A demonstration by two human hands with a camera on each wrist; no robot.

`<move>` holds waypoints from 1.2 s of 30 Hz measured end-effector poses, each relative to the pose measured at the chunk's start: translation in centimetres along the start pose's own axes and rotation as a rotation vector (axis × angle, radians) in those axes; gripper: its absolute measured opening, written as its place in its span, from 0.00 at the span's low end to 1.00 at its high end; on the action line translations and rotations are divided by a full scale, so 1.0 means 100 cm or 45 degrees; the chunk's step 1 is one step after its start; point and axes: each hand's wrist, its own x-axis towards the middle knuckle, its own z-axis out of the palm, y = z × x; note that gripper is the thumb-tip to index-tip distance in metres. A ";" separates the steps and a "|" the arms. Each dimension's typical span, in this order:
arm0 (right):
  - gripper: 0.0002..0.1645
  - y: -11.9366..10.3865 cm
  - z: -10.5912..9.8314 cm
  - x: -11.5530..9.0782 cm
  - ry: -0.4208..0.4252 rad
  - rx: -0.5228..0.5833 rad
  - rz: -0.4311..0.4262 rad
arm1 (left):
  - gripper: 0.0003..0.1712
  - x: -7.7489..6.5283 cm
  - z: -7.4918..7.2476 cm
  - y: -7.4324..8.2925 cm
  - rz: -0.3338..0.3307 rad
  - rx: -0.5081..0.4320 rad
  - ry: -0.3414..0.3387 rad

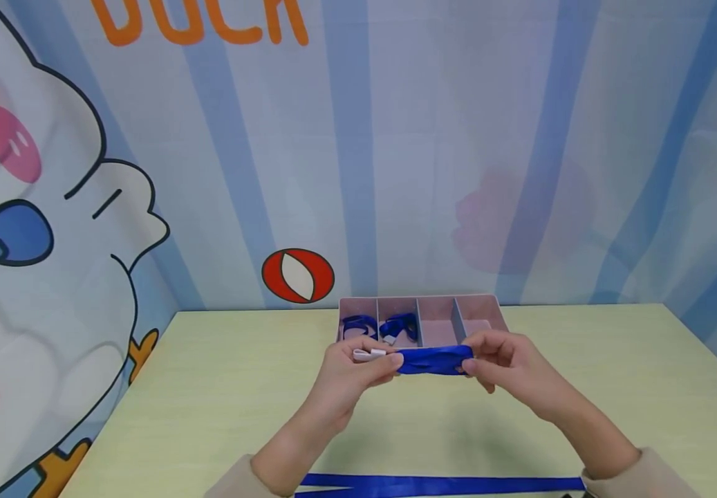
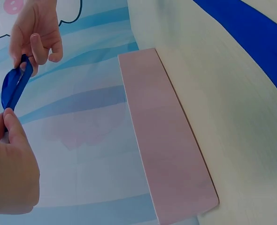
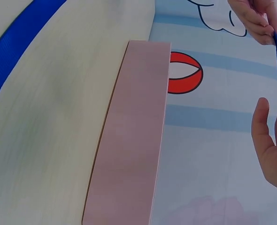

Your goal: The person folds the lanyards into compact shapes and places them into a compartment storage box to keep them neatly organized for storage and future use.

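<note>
Between my two hands a blue lanyard (image 1: 434,360), folded into a short flat bundle, is held level above the table. My left hand (image 1: 341,384) pinches its left end between thumb and fingers. A white clip (image 1: 368,355) sticks out at that hand's fingers. With thumb and fingers my right hand (image 1: 516,366) pinches the right end. In the left wrist view the folded strap (image 2: 17,84) stretches between both hands, its layers slightly parted. Another blue lanyard (image 1: 439,485) lies lengthwise along the near side of the table, partly cut off by the frame.
Behind my hands a pink divided box (image 1: 439,324) stands at the table's back edge. Its two left compartments hold a coiled blue lanyard (image 1: 359,322) and a bundled blue lanyard (image 1: 399,323) with a white clip. A printed cloth backdrop (image 1: 395,152) hangs behind.
</note>
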 end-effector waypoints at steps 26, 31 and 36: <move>0.14 0.003 -0.007 0.008 -0.173 0.028 0.259 | 0.10 0.002 0.002 -0.008 0.096 0.140 -0.033; 0.10 0.012 -0.012 0.004 -0.246 0.301 0.154 | 0.10 0.005 0.000 -0.007 0.083 0.128 -0.080; 0.13 0.014 -0.012 0.004 -0.259 0.412 0.080 | 0.10 0.007 0.000 -0.008 0.077 0.116 -0.102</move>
